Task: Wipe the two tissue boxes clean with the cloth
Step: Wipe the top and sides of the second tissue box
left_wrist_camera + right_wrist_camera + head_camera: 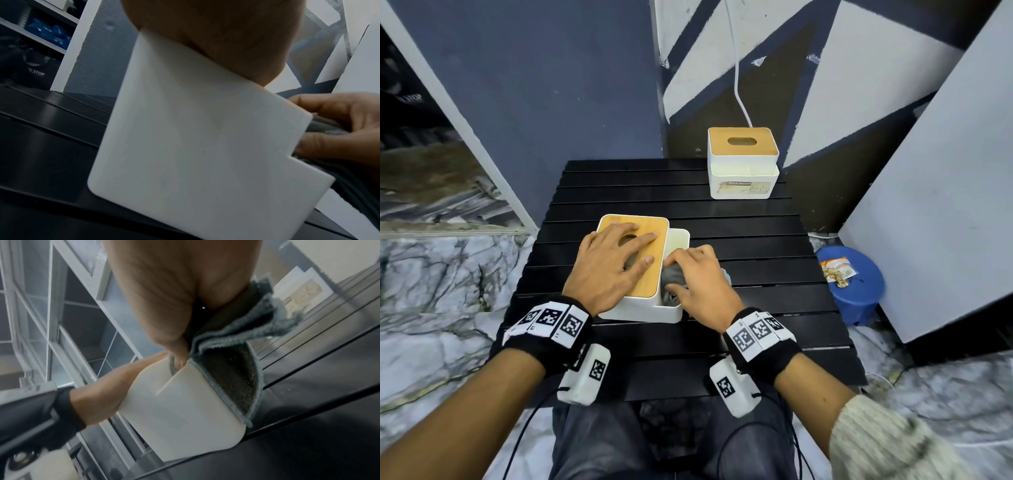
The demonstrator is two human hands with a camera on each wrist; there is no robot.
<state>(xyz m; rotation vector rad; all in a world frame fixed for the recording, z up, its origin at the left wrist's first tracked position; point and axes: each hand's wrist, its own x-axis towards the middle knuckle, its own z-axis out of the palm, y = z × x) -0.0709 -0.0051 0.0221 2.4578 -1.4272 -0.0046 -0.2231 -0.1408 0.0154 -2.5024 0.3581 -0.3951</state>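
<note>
Cloth (677, 276) is bunched in the right hand (700, 284), whose fingers curl round the grey wad and push it down into the open side pocket of the near tissue box (643, 310). From the right wrist view the cloth (230, 369) drapes over the pocket's outer wall, part inside and part hanging outside, touching the white plastic of the near tissue box (180, 410).

The left hand (613, 260) lies flat on the near box's wooden lid (654, 226), fingers spread and straight, one across the oval slot; it looks to be steadying the box, not gripping it. The left wrist view shows only the box's white end wall (195, 146) with the right hand (339, 129) beyond it.

That pocket runs along the side of the near box facing the right hand, its long axis pointing away from the person, so I judge a wipe would travel along that line, from the end nearest the body toward the far end.

The second tissue box (743, 164) stands on the far edge of the black slatted table (774, 274), beyond the near box and to its right, well apart from both hands. It lies on the right hand's side, so that hand with the cloth is the nearer one to reach it. Judging by where the cloth sits, the near box is the one in hand and the far one is not yet being wiped.
</note>
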